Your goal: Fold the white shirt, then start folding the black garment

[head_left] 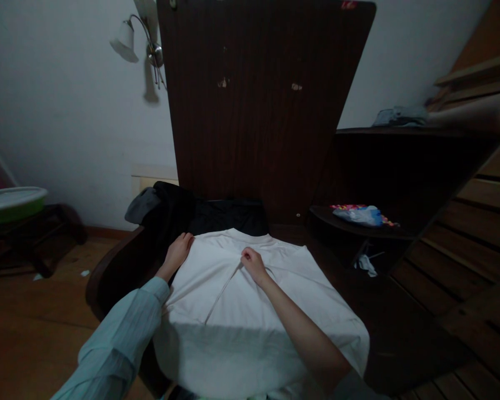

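Looking at the head view: white garment (250, 328) is spread flat on a dark wooden table (400, 333), right in front of the person. The near edge hangs over the table's front. The cloth is plain and pale, mostly smooth, with one raised crease running diagonally from mid-cloth down toward the near left. Its long axis runs from the person away toward the upright dark wood panel (258, 111).

Right hand (253, 264) sits at the top end of that crease, fingertips pinched closed on the fabric. Left hand (178, 251) is on the far left corner, fingers curled. It's probably holding the edge, but I can't tell from this angle.

Dark clothes pile (216, 215) lies just past the garment's far edge, touching it. Red sticker (349, 4) on top of the panel is too small to read.
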`<action>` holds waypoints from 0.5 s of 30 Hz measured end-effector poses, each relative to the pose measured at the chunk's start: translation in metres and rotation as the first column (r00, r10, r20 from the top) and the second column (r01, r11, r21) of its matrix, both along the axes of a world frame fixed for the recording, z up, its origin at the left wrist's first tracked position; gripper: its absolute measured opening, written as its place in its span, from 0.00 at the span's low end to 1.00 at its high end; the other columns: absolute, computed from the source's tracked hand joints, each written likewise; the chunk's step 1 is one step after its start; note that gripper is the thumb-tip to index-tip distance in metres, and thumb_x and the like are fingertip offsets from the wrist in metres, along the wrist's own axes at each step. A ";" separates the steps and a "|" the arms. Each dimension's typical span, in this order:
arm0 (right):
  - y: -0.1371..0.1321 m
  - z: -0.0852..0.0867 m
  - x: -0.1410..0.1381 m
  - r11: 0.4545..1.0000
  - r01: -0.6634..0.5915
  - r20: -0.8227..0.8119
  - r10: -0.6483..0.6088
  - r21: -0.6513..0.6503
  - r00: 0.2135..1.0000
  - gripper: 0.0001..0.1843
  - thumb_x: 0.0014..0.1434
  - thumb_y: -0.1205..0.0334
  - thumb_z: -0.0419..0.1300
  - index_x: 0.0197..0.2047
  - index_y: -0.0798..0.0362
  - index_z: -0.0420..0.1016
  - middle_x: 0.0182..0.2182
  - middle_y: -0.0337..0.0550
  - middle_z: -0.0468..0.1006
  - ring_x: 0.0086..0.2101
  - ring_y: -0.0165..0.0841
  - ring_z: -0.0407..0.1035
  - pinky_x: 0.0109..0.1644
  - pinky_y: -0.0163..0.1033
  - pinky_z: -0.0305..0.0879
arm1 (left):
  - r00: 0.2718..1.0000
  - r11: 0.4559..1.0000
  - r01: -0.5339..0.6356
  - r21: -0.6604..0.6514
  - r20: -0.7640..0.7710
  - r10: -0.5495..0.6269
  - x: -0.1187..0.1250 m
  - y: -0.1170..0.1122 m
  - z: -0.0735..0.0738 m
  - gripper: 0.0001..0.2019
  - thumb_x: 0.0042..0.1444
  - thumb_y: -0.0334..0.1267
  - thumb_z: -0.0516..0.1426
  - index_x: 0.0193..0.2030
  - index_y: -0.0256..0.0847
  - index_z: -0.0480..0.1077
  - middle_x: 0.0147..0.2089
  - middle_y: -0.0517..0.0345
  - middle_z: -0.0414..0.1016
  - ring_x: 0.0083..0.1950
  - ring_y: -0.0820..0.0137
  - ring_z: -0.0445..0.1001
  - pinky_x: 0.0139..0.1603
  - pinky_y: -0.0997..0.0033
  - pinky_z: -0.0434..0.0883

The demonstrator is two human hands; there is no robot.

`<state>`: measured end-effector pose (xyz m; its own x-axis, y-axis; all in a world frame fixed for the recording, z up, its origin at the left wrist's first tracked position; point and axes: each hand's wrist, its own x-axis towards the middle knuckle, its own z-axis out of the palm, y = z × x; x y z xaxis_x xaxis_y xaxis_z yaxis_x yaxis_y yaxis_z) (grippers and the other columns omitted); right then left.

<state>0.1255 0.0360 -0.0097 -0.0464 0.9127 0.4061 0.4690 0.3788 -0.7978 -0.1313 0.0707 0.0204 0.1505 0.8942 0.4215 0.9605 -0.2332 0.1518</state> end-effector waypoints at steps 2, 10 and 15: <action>0.000 -0.001 0.000 0.999 0.031 0.086 -0.029 -0.025 0.996 0.05 0.43 0.70 0.50 0.20 0.51 0.59 0.21 0.34 0.61 0.25 0.29 0.58 0.30 0.32 0.54 | 1.000 1.000 -0.006 0.025 0.014 0.006 -0.001 0.000 -0.001 0.13 0.61 0.38 0.41 0.40 0.38 0.64 0.38 0.52 0.67 0.38 0.68 0.69 0.36 0.73 0.64; -0.011 0.004 -0.003 0.996 -0.027 0.163 0.012 0.088 0.987 0.05 0.49 0.69 0.52 0.31 0.52 0.66 0.25 0.34 0.65 0.25 0.27 0.60 0.33 0.32 0.57 | 0.986 1.000 -0.001 0.004 0.168 0.001 -0.004 0.007 -0.005 0.13 0.59 0.39 0.45 0.48 0.37 0.60 0.42 0.50 0.71 0.43 0.65 0.71 0.39 0.72 0.65; -0.014 0.005 -0.004 0.984 -0.176 0.305 0.161 0.023 0.939 0.04 0.49 0.69 0.56 0.31 0.53 0.69 0.24 0.34 0.65 0.25 0.26 0.60 0.32 0.31 0.57 | 0.970 0.994 -0.059 -0.095 0.228 0.079 -0.010 0.007 -0.003 0.19 0.57 0.44 0.46 0.53 0.36 0.57 0.33 0.54 0.73 0.34 0.64 0.74 0.32 0.72 0.66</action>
<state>0.1216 0.0219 -0.0044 -0.3242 0.8602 0.3937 0.6099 0.5082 -0.6081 -0.1416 0.0775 0.0174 -0.0055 0.9336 0.3582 0.9103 -0.1436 0.3883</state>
